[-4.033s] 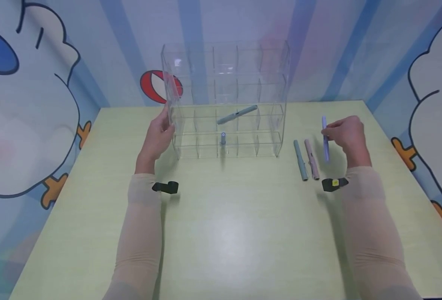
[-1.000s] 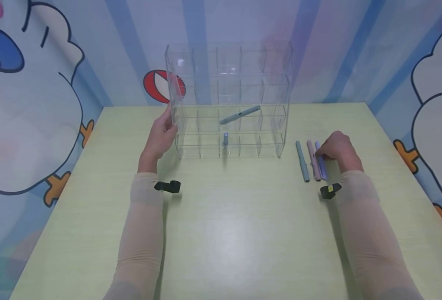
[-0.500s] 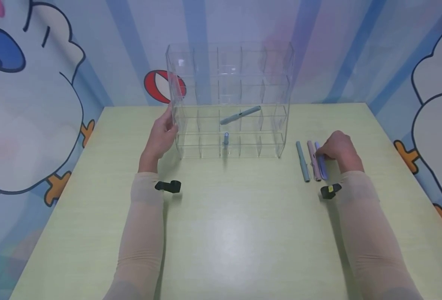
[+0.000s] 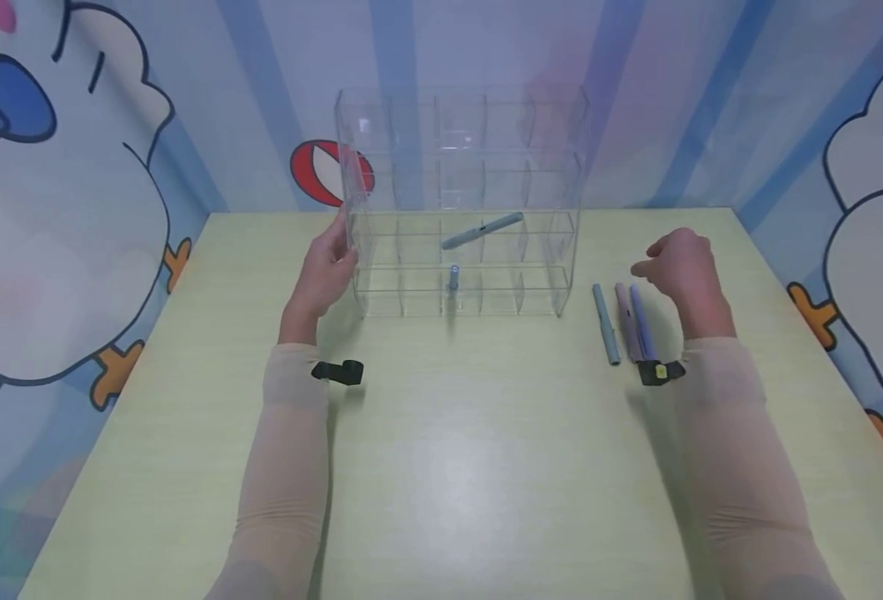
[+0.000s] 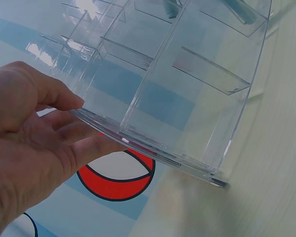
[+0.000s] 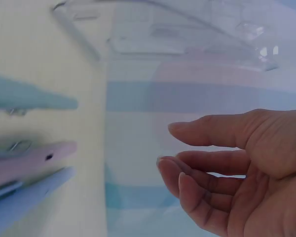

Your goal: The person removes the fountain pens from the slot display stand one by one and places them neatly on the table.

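Note:
My left hand (image 4: 325, 271) holds the left side panel of a clear acrylic organizer (image 5: 153, 94), thumb on one face and fingers on the other. A grey-green pen (image 4: 482, 231) lies slanted across the organizer's compartments, and a blue pen (image 4: 453, 277) stands in a front-row one. Raised above the table at the right, my right hand (image 4: 683, 265) has loosely bent fingers with nothing between them. Below and left of it lie three pens side by side: a teal pen (image 4: 606, 325), a pink pen (image 4: 627, 321) and a purple pen (image 4: 642, 321).
The pale wooden table (image 4: 456, 467) meets a cartoon-printed backdrop (image 4: 651, 100) right behind the organizer. Printed side walls (image 4: 59, 250) flank the table. A black wrist camera (image 4: 662, 372) sits close to the lower ends of the pink and purple pens.
The purple pen, earlier in my right hand, now lies beside the pink one. My right hand has let go and lifted away from it. The left hand keeps its hold on the organizer.

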Motion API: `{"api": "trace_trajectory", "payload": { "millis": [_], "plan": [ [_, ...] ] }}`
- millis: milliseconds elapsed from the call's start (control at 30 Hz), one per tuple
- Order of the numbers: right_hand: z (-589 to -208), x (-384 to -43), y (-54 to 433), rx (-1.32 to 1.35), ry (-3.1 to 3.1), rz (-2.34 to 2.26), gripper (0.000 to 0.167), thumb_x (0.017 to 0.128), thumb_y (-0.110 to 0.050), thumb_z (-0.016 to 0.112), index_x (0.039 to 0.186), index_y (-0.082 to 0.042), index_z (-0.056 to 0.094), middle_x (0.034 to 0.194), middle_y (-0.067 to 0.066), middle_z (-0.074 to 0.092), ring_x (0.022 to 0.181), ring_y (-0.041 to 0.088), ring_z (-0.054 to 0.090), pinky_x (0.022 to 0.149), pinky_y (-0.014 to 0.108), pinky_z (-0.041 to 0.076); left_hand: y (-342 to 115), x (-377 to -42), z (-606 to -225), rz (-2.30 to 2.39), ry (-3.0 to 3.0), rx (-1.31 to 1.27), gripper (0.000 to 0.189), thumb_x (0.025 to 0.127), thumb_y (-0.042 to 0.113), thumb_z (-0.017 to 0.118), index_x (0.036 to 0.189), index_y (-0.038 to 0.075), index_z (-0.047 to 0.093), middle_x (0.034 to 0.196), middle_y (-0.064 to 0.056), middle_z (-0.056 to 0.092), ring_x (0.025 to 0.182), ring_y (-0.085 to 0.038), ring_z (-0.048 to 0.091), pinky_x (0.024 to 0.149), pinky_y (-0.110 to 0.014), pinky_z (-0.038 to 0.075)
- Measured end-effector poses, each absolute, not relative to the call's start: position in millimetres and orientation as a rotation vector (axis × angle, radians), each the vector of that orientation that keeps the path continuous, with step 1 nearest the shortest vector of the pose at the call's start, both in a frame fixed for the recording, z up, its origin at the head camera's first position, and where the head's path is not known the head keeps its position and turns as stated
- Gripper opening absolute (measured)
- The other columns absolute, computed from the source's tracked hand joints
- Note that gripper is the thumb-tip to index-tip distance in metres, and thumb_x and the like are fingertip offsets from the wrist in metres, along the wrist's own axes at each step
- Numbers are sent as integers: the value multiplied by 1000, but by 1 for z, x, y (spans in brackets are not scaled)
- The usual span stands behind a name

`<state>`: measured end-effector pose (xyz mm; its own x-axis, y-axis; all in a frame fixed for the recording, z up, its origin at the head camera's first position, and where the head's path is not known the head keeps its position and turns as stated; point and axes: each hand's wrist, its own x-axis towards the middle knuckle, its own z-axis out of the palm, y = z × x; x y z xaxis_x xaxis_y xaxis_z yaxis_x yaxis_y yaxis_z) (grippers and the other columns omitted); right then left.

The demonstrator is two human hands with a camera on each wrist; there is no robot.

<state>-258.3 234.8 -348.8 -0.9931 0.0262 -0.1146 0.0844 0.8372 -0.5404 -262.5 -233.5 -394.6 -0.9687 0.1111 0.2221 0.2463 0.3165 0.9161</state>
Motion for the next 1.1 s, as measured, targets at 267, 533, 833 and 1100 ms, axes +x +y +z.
{"api": "trace_trajectory", "payload": {
  "millis": [267, 533, 833, 1100],
  "plan": [
    [-328, -242, 201, 0, 3016, -1089, 49, 96, -22, 64, 134, 9, 58, 118, 30, 64, 107, 43, 60, 86, 55, 50, -234, -261, -393, -1725, -2461, -339, 73, 102, -1, 43, 159, 38, 18, 165, 3, 23, 146, -25, 31, 110, -47, 38],
    [-329, -240, 159, -122, 3094, -1362, 44, 93, -20, 69, 130, 3, 64, 110, 22, 70, 103, 35, 67, 85, 48, 54, -235, -263, -391, -1715, -2464, -346, 71, 103, 1, 43, 158, 39, 19, 164, 2, 23, 146, -32, 31, 106, -50, 41],
    [-348, -253, 120, -247, 2956, -1667, 46, 90, -20, 75, 131, -2, 64, 117, 17, 69, 102, 29, 67, 85, 37, 55, -232, -258, -386, -1749, -2460, -357, 70, 102, -2, 41, 161, 27, 16, 166, -6, 18, 147, -34, 28, 108, -51, 39],
    [-359, -264, 99, -223, 2707, -1906, 53, 87, -16, 78, 135, -3, 61, 124, 16, 65, 106, 23, 68, 87, 32, 55, -234, -264, -394, -1736, -2451, -359, 73, 102, -1, 42, 159, 38, 17, 166, 0, 20, 147, -28, 28, 112, -47, 34]
  ]
}}
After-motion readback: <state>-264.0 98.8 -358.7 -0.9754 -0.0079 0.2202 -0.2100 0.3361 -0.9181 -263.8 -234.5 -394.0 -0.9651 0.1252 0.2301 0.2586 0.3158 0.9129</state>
